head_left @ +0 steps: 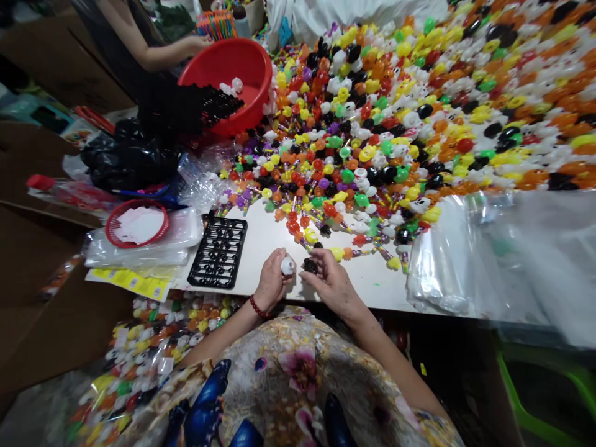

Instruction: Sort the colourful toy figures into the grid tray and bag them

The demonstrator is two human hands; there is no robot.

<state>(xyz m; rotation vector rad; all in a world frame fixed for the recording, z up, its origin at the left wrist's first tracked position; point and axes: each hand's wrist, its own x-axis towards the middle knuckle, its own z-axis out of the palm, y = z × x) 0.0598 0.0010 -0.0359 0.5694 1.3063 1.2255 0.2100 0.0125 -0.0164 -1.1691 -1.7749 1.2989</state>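
Close to the table's front edge, my left hand (272, 280) is closed around a small white plastic figure (287, 266). Just to its right, my right hand (336, 282) pinches a small black plastic piece (310, 266) between thumb and fingers. The two pieces are apart by a small gap. Left of my hands lies a black plastic frame of small moulded parts (217, 253). Beyond my hands, strings of coloured plastic pieces (335, 214) on striped sticks spread over the white table (265, 233).
A large heap of coloured plastic figures (419, 112) covers the back and right. A red basin (254, 74) holds black and white parts, with another person's arm (167, 54) behind it. Clear plastic bags (437, 267) lie right; a small red basket (137, 223) stands left.
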